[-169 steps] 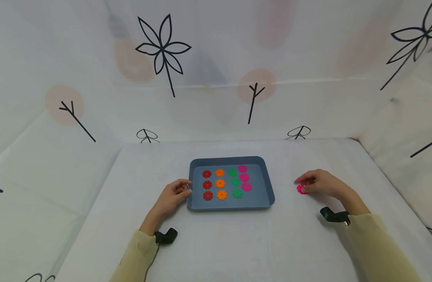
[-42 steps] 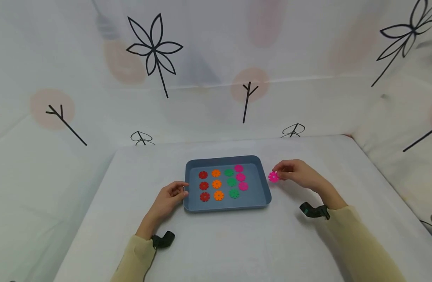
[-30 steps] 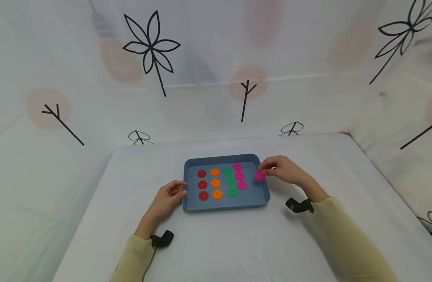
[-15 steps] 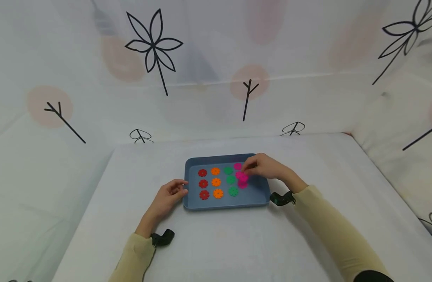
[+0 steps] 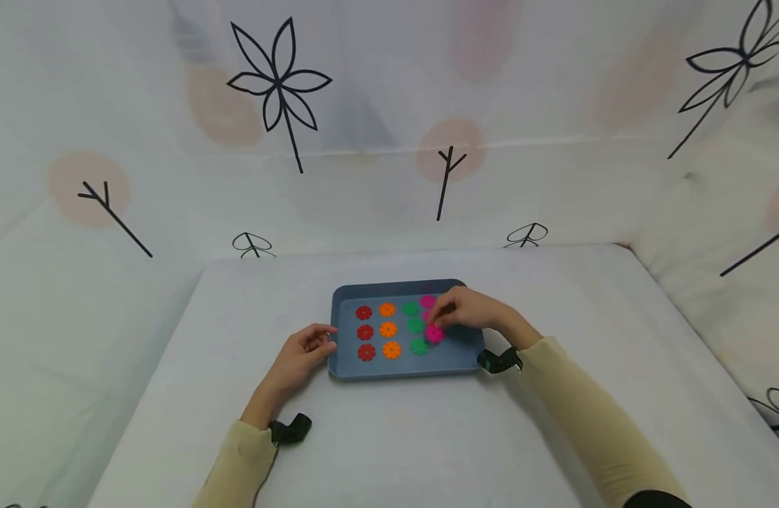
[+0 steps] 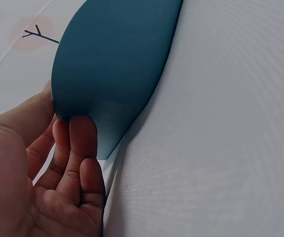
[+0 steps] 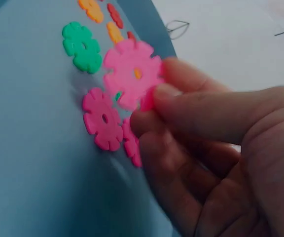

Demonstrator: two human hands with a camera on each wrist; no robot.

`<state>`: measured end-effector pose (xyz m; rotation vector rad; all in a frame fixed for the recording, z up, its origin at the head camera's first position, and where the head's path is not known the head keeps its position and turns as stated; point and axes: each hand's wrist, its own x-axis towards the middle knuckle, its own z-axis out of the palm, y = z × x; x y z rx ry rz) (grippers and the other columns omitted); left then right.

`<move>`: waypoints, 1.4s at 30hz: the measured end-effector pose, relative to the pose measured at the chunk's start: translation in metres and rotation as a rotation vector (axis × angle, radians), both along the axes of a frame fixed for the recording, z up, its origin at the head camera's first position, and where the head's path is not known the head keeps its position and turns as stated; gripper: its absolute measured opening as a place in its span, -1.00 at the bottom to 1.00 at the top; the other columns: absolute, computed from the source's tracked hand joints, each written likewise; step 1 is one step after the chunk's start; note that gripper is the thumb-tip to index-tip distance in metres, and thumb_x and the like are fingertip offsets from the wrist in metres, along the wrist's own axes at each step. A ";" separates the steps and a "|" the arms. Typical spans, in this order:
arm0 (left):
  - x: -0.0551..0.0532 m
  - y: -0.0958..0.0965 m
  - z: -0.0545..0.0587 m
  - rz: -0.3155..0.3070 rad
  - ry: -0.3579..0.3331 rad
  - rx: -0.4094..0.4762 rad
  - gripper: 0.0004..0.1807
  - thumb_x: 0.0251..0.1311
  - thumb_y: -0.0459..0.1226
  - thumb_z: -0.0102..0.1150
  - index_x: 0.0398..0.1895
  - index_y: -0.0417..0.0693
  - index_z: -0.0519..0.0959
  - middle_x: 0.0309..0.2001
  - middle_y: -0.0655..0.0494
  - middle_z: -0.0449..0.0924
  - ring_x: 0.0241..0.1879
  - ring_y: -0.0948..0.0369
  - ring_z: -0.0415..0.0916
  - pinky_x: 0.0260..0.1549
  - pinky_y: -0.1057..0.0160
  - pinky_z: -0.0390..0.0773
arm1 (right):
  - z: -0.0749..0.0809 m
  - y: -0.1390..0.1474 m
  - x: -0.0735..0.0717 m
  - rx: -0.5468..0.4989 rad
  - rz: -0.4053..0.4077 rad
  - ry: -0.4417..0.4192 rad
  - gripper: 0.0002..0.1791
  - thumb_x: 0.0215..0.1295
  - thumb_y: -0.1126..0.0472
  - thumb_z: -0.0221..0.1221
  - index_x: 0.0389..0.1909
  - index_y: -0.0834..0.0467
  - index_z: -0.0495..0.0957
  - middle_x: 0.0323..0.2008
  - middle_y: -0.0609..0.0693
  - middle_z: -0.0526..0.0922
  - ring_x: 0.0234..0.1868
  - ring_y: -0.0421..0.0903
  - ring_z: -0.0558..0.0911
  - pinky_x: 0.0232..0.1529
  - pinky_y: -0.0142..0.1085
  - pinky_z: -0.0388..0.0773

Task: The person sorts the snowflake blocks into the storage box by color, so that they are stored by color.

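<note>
A blue-grey tray point(image 5: 377, 370) lies on the white table, and my left hand point(image 5: 303, 353) holds its left edge. In the left wrist view the thumb and curled fingers point(image 6: 83, 136) meet the tray's end wall. My right hand point(image 5: 472, 310) is over the tray's right part, pinching a pink flower-shaped disc point(image 7: 120, 74) between thumb and fingers. In the right wrist view, that disc is above the tray, with pink discs point(image 7: 95, 131) lying below it. Beside them are columns of green discs point(image 5: 411, 309), orange discs point(image 5: 387, 310) and red discs point(image 5: 364, 312). My right hand partly hides the pink column.
White cloth covers the table point(image 5: 389, 437). A white sheet with printed plants point(image 5: 377, 197) stands behind it and at both sides. Each wrist wears a black camera, a left one point(image 5: 292, 428) and a right one point(image 5: 499, 360).
My right hand has brought the pink disc from the table at the right, over the tray's right rim, to the pink column. My left hand stays on the tray.
</note>
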<state>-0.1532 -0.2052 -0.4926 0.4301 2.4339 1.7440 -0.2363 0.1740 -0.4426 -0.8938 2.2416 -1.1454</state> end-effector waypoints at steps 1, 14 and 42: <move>0.001 0.000 0.001 -0.001 -0.002 -0.001 -0.66 0.33 -0.36 0.23 0.13 -0.30 0.55 -0.32 -0.02 0.45 -0.39 0.26 0.40 -0.30 0.38 0.42 | 0.000 0.000 0.000 0.001 0.002 0.004 -0.87 0.28 0.36 0.27 -0.24 0.14 0.75 -0.23 -0.05 0.71 -0.27 -0.08 0.60 -0.17 -0.24 0.57; -0.001 -0.001 -0.002 -0.010 0.011 0.028 -0.67 0.33 -0.34 0.23 0.12 -0.27 0.57 -0.31 -0.03 0.46 -0.38 0.26 0.42 -0.29 0.39 0.45 | -0.001 -0.002 0.002 0.054 0.035 0.030 -0.82 0.19 0.41 0.29 -0.32 0.08 0.78 -0.30 -0.11 0.72 -0.32 -0.09 0.61 -0.25 -0.25 0.57; 0.009 0.006 0.021 0.036 -0.014 0.078 -0.71 0.38 -0.37 0.17 0.05 -0.42 0.57 -0.27 -0.24 0.55 -0.33 0.06 0.49 -0.30 0.30 0.52 | -0.006 -0.002 0.003 0.052 0.054 -0.019 -0.87 0.22 0.40 0.30 -0.31 0.15 0.78 -0.35 -0.08 0.76 -0.30 -0.12 0.71 -0.22 -0.28 0.61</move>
